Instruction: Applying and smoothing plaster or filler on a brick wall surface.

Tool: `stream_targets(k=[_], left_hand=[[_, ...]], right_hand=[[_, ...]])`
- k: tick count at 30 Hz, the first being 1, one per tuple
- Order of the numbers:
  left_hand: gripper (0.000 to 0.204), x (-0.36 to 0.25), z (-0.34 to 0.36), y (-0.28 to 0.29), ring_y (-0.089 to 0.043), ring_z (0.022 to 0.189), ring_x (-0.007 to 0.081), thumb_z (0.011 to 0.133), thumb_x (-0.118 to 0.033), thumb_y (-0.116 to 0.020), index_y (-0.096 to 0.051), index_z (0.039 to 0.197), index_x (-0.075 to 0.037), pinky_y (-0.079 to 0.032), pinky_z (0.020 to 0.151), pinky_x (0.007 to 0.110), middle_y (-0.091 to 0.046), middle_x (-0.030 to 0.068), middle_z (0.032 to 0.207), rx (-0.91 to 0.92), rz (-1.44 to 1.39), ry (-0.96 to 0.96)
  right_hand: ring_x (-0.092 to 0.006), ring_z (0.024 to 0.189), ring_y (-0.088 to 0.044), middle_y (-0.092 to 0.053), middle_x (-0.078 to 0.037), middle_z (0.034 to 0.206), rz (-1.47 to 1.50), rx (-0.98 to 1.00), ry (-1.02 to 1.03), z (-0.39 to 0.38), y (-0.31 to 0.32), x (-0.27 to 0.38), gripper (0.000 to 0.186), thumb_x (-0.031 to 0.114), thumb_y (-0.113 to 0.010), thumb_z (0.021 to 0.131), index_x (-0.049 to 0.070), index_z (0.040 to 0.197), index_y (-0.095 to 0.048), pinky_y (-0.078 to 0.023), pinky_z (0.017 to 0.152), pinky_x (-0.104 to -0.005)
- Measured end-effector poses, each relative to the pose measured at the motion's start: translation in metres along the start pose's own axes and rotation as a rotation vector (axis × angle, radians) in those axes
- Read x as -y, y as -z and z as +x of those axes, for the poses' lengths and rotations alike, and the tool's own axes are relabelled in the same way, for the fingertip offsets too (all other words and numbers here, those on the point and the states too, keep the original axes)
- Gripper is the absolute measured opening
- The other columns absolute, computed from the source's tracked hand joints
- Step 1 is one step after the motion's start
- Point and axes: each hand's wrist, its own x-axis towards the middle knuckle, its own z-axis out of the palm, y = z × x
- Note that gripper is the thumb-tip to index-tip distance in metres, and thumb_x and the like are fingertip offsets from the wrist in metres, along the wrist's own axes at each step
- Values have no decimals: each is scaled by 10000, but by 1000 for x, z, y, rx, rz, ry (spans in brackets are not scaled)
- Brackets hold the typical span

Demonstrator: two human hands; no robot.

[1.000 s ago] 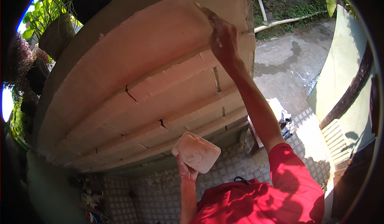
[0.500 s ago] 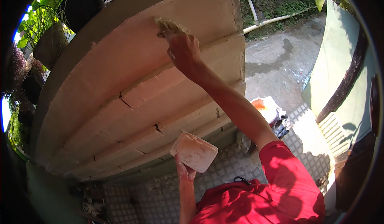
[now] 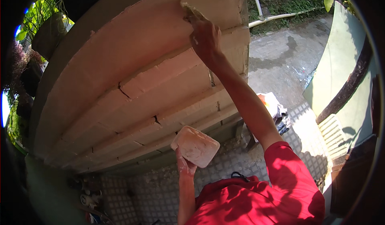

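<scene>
My right hand (image 3: 206,38) reaches far forward, its fingers closed round a ragged, yellowish sponge (image 3: 193,12). The sponge is against the upper face of a large curved, stepped wall (image 3: 132,36), which has a pinkish coat and a few dark cracks. Nearer my body, my left hand (image 3: 185,164) grips a shallow rectangular tub (image 3: 196,146) with rounded corners. Its inside is smeared with a pale pink coating, and more of this whitish stuff marks my left fingers and wrist. The tub is held tilted, below the wall's lower ledges.
Behind my right forearm stands a white bucket (image 3: 271,104) with orange inside, beside crumpled plastic. A pale slatted plastic piece (image 3: 333,134) and a leaning pale green panel (image 3: 331,56) with a dark pole are at the right. Potted plants (image 3: 48,36) line the upper left.
My right hand has moved right and a little up across the wall with the sponge. The tub in my left hand is slightly higher in the picture.
</scene>
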Motion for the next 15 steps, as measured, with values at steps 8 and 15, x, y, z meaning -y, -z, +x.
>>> stream_targets(k=[8, 15], left_hand=[[652, 0, -1, -9, -531, 1198, 274, 893, -486, -579, -410, 1386, -93, -492, 974, 456, -508, 93, 1343, 29, -6, -26], [627, 6, -8, -9, -525, 1204, 281, 892, -428, -605, -414, 1384, -89, -479, 985, 461, -512, 93, 1340, -15, -28, 10]], right_hand=[[-384, 734, -648, -666, -207, 918, 153, -250, 132, 22, 31, -58, 591, -67, -417, 718, 120, 1248, -600, -523, 625, -430], [-411, 755, -636, -656, -211, 875, 6, 12, -13, -8, 4, -38, 537, -20, -588, 698, 76, 1226, -560, -528, 656, -484]])
